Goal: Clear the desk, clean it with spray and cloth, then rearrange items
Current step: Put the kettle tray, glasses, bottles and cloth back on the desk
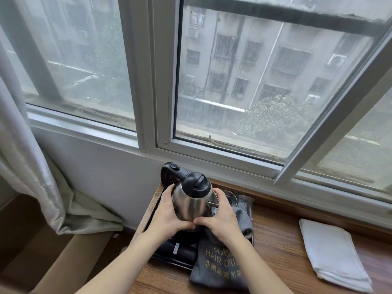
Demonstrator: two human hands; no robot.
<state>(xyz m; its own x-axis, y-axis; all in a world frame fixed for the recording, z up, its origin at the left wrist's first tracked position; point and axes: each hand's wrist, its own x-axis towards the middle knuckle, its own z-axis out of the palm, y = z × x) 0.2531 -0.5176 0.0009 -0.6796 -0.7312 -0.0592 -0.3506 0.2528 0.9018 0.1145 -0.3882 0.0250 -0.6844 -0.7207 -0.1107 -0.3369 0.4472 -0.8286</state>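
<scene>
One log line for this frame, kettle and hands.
left hand grips kettle | right hand grips kettle | kettle over tray | cloth on desk

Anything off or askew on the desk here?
Minor only: the grey hair dryer bag hangs half over the black tray's front edge onto the desk. Both hands hold the kettle upright. The folded white cloth lies flat. No spill visible.

Two forearms enter from the lower edge, both bare from wrist to the frame border; no sleeve or cuff shows. The left hand (169, 213) and right hand (220, 217) carry no gloves, rings, watch or wristband. Fingernails visible on the thumbs are short and unpainted. No other part of the person is visible.
</scene>
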